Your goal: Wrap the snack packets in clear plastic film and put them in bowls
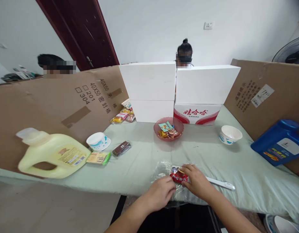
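Both hands work at the bench's near edge: the left hand and right hand have their fingers clamped on a red packet, which lies over a clear bag. A white spoon lies just beside the right hand; a red bowl sits farther back

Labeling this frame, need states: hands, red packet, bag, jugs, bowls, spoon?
left hand: pinching red packet
right hand: pinching red packet
red packet: held over clear bag
clear bag: flat, crumpled
yellow jug: lying down, capped
blue jug: lying down
pink bowl: holds snacks
right paper bowl: upright
white spoon: flat
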Tool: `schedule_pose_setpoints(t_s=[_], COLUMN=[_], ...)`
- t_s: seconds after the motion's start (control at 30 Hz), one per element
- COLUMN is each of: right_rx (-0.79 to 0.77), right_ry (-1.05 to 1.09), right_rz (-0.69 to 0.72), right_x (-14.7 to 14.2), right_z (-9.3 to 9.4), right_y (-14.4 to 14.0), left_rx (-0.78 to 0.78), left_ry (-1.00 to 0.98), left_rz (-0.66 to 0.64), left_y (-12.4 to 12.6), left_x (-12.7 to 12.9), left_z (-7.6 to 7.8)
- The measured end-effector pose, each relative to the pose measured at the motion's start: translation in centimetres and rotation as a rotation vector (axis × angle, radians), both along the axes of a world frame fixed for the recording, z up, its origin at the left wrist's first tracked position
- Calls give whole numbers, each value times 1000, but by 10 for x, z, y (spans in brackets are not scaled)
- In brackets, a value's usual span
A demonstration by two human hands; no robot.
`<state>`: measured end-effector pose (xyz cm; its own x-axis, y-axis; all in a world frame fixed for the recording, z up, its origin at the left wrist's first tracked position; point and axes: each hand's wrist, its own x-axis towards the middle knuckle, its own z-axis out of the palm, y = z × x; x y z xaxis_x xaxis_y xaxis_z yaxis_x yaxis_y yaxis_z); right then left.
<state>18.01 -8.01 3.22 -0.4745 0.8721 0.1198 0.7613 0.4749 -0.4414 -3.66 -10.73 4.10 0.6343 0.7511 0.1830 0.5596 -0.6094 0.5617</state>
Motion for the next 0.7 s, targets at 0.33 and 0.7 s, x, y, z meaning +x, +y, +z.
schedule_pose_setpoints(t_s=[0.33,0.7], right_rx=[130,166], right_ry=[-133,-175], right_rz=[-8,18], right_x=[12,15], right_z=[-57,-78], right_y=[9,9], left_rx=[296,99], left_ry=[31,51], left_rz=[382,-7], left_y=[38,53], left_x=[-9,14], left_z=[-62,-19])
